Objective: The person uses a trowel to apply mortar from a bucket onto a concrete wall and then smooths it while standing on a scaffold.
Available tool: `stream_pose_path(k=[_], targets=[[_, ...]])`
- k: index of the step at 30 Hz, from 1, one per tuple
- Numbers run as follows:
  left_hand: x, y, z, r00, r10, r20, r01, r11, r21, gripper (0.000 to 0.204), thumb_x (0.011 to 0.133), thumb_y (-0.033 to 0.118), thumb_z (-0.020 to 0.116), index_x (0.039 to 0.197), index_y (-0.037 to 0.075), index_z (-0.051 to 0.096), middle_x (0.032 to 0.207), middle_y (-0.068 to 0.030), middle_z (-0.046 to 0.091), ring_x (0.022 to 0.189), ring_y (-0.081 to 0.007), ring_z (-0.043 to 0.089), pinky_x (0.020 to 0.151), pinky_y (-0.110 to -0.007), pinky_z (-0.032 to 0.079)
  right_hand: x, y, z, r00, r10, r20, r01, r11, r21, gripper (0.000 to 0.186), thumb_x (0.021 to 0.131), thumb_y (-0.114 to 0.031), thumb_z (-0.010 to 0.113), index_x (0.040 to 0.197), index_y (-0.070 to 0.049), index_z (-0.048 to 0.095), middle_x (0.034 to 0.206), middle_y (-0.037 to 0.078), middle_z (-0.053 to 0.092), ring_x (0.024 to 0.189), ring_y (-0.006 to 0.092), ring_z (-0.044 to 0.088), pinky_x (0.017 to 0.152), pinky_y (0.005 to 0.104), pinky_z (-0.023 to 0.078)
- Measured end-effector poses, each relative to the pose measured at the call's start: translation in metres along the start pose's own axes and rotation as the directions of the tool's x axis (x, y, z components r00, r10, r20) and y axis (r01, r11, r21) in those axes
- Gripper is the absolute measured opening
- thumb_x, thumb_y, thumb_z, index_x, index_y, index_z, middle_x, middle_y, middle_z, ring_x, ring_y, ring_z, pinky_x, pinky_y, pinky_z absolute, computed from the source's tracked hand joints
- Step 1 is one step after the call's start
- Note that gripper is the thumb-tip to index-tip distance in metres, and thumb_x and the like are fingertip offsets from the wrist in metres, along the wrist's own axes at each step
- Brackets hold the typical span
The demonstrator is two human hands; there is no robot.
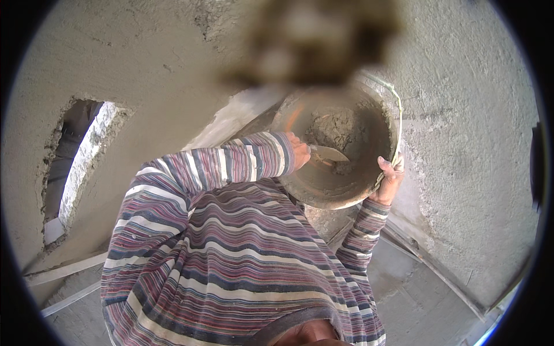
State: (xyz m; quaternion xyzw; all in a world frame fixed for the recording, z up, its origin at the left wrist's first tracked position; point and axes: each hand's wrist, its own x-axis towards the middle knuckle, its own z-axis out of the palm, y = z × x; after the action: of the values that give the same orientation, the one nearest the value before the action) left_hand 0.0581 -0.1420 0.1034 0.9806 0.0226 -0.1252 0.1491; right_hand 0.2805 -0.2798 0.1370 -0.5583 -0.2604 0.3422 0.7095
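A round basin (311,193), smeared grey with orange patches showing through, is in front of me in the head view. Grey wet mortar (337,130) lies heaped toward its far side. My left hand (298,152) grips the handle of a trowel (329,153), whose pointed blade reaches over the inside of the basin near the mortar. My right hand (390,180) is closed on the basin's right rim, its thumb inside. A pale cord (399,109) runs along that rim beside the hand.
Rough grey plastered walls (473,144) rise on both sides. At the left, a jagged opening (75,167) breaks the wall. Pale strips (69,271) lie low on the left, and a long thin bar (438,271) at lower right. A blurred brown object (317,43) covers the top middle.
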Motion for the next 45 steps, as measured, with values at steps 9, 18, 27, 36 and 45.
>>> stream_pose_path(k=[9,18,27,36,45], targets=[[0.005,0.081,0.037,0.737,-0.512,-0.441,0.453,0.859,-0.241,0.014,0.074,0.019,0.056,0.080,0.008,0.062,0.081,-0.0059,0.063,0.078,-0.0228,0.063,0.068,-0.035,0.049,0.017,0.002,0.009,0.907,0.359,0.219,-0.347,0.933,-0.090,0.040,0.080,-0.005,0.058,0.118,0.000,0.049,0.108,0.013,0.059,0.094,0.0268,0.060,0.083,0.0392,0.051],[-0.015,0.101,0.044,0.470,-0.845,-0.254,0.737,0.534,-0.414,0.012,0.071,0.020,0.058,0.077,0.010,0.064,0.074,-0.0022,0.065,0.073,-0.0217,0.065,0.064,-0.036,0.051,0.039,0.003,0.083,0.635,0.676,0.375,-0.463,0.721,-0.516,0.036,0.074,0.001,0.059,0.109,0.000,0.053,0.106,0.015,0.058,0.093,0.0270,0.059,0.080,0.0402,0.051],[-0.043,0.114,0.091,-0.061,-0.943,0.326,0.639,-0.288,-0.713,0.028,0.082,0.030,0.056,0.098,0.009,0.062,0.084,-0.0096,0.067,0.087,-0.0266,0.065,0.069,-0.039,0.052,0.064,0.065,0.111,0.394,0.757,0.520,-0.288,0.640,-0.713,0.032,0.071,0.004,0.058,0.102,0.000,0.055,0.101,0.011,0.059,0.088,0.0220,0.059,0.080,0.0350,0.050],[-0.110,0.227,0.213,-0.661,-0.621,0.421,-0.104,-0.481,-0.871,0.044,0.082,0.040,0.060,0.107,0.004,0.059,0.093,-0.0164,0.063,0.095,-0.0327,0.061,0.084,-0.040,0.047,0.012,0.149,0.165,0.170,0.821,0.544,-0.227,0.570,-0.789,0.036,0.070,0.005,0.057,0.106,0.000,0.055,0.101,0.010,0.059,0.088,0.0214,0.060,0.076,0.0341,0.051],[-0.169,0.301,0.488,-0.364,-0.276,0.890,-0.896,-0.158,-0.416,0.037,0.091,0.037,0.051,0.110,0.006,0.059,0.092,-0.0075,0.067,0.078,-0.0179,0.065,0.062,-0.030,0.054,-0.125,0.282,0.201,0.034,0.864,0.503,-0.143,0.502,-0.853,0.042,0.067,0.004,0.055,0.110,0.002,0.054,0.107,0.013,0.060,0.092,0.0241,0.061,0.082,0.0362,0.050]])
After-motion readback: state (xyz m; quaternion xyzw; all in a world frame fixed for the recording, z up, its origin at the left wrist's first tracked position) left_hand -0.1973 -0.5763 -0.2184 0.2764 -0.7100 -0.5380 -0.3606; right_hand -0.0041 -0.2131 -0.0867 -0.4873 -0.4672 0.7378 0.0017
